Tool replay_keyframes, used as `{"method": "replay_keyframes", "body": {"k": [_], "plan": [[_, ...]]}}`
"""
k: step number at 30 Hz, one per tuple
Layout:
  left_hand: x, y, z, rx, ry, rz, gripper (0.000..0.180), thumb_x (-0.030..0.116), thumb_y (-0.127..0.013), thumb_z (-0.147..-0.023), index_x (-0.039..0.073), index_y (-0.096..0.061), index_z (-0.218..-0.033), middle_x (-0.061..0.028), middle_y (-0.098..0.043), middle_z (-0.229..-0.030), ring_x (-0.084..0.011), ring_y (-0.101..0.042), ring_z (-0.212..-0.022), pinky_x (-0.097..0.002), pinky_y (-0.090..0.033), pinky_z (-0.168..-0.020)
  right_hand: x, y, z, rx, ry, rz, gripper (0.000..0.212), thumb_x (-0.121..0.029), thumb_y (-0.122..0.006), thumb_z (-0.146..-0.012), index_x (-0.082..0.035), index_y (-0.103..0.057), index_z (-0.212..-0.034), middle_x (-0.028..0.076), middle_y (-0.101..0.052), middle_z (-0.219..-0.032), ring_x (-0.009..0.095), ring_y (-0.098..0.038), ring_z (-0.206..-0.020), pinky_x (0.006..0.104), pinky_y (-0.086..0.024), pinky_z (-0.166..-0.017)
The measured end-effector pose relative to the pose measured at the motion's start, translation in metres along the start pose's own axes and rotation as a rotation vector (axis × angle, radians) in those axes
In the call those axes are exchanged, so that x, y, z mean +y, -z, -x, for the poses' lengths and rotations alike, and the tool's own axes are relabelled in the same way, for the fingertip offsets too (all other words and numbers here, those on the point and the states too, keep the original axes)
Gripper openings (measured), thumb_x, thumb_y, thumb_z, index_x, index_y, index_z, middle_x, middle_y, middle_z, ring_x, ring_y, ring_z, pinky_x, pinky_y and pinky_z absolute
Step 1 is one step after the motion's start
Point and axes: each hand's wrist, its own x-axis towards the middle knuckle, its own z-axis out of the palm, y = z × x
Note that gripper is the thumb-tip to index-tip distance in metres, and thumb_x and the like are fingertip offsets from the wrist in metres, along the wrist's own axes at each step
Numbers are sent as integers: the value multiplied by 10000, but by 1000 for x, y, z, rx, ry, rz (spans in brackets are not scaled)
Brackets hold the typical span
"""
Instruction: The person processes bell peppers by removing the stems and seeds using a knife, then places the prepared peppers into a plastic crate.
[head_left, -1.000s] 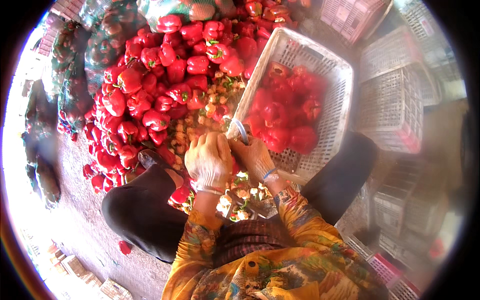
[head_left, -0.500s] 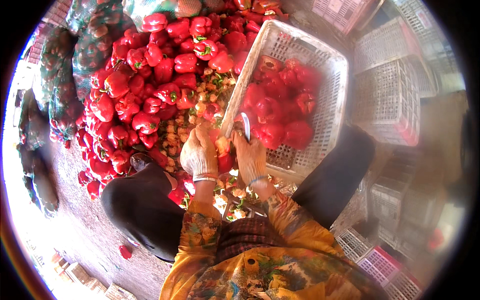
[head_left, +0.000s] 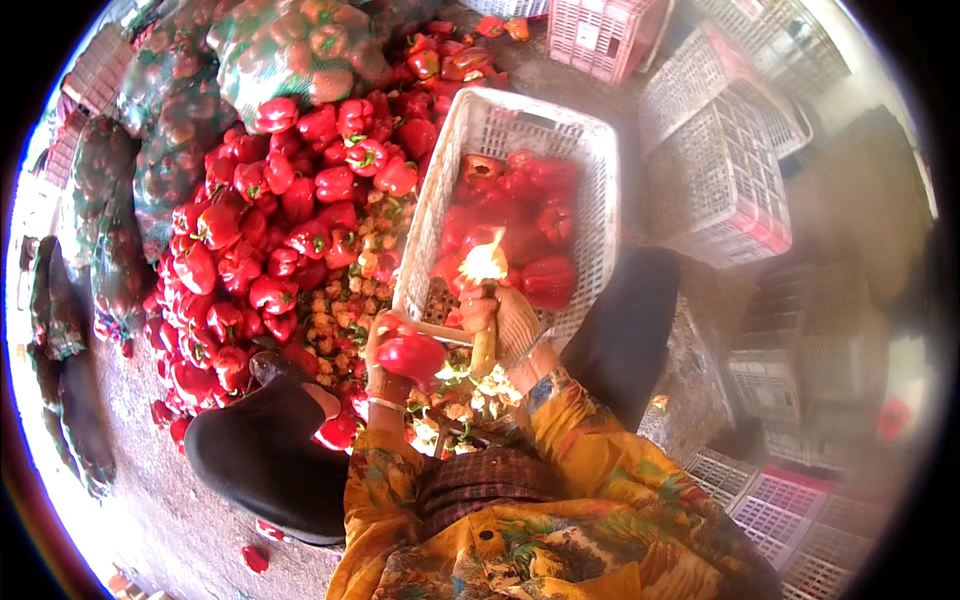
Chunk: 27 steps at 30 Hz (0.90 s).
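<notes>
My left hand (head_left: 384, 378), in a pale knit glove, is closed round a red bell pepper (head_left: 414, 357) beside the crate's near left corner. My right hand (head_left: 512, 325), gloved too, is closed over the crate's near end. A bright, pale yellow pepper core (head_left: 484, 258) stands at its fingertips. The knife in this hand is mostly hidden by the fingers; a thin sliver (head_left: 537, 342) beside the wrist may be part of it. A white plastic crate (head_left: 603, 200) in front of me holds several red peppers (head_left: 549, 282), some with their tops cut out.
A big heap of red peppers (head_left: 240, 262) lies to the left, with cut-off cores (head_left: 335, 315) between it and the crate. Filled green net bags (head_left: 290, 50) stand behind and farther left. Stacked crates (head_left: 715, 160) are at the right. My knees flank the work; loose scraps dot the floor.
My hands have moved apart, the left one drawing back with the pepper. A pale core now shows at my right fingertips, and the curved blade seen before is hidden. The whole view has shifted.
</notes>
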Motion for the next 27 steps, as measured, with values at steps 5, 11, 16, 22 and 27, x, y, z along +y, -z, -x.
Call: {"method": "replay_keyframes", "body": {"k": [5,11,16,22,27], "plan": [[34,-52,33,-244,-215,44,299,451,-512,-984,177,-629,-960,-10,-664,-879,-224,-651,-822,-402,-556,-743,-8,-7,65,77,285,517,262,-354,-533,-1018,-97,-581,-1019,-14,-538,-734,48,-476,-519,227,-408,-471],[12,-171,52,-36,-443,-1094,239,190,-632,-945,25,-672,-1113,-34,-634,-1007,-124,-578,-960,-269,-468,-872,-16,-20,74,17,261,596,299,-394,-545,-1015,-104,-594,-1066,-31,-513,-723,48,-431,-499,233,-403,-455],[-15,-153,79,-55,-330,-1239,412,363,-533,-1013,11,-629,-1204,-74,-662,-1014,-158,-648,-845,-323,-533,-716,-4,2,47,116,399,1196,337,-318,-531,-1016,-2,-637,-1061,50,-617,-771,171,-564,-599,333,-479,-587],[-40,-133,77,112,-404,-866,388,348,-558,-1029,-11,-650,-1142,37,-598,-877,-49,-514,-736,-233,-433,-642,27,-8,28,185,672,1667,335,-270,-523,-1005,37,-649,-1044,142,-653,-784,196,-656,-753,365,-492,-664],[-14,-141,70,288,-569,-851,283,279,-648,-988,24,-667,-868,57,-565,-716,-15,-433,-617,-209,-331,-528,54,-52,31,418,693,1692,115,-117,-582,-977,-24,-649,-972,142,-657,-783,299,-667,-691,383,-504,-609]]}}
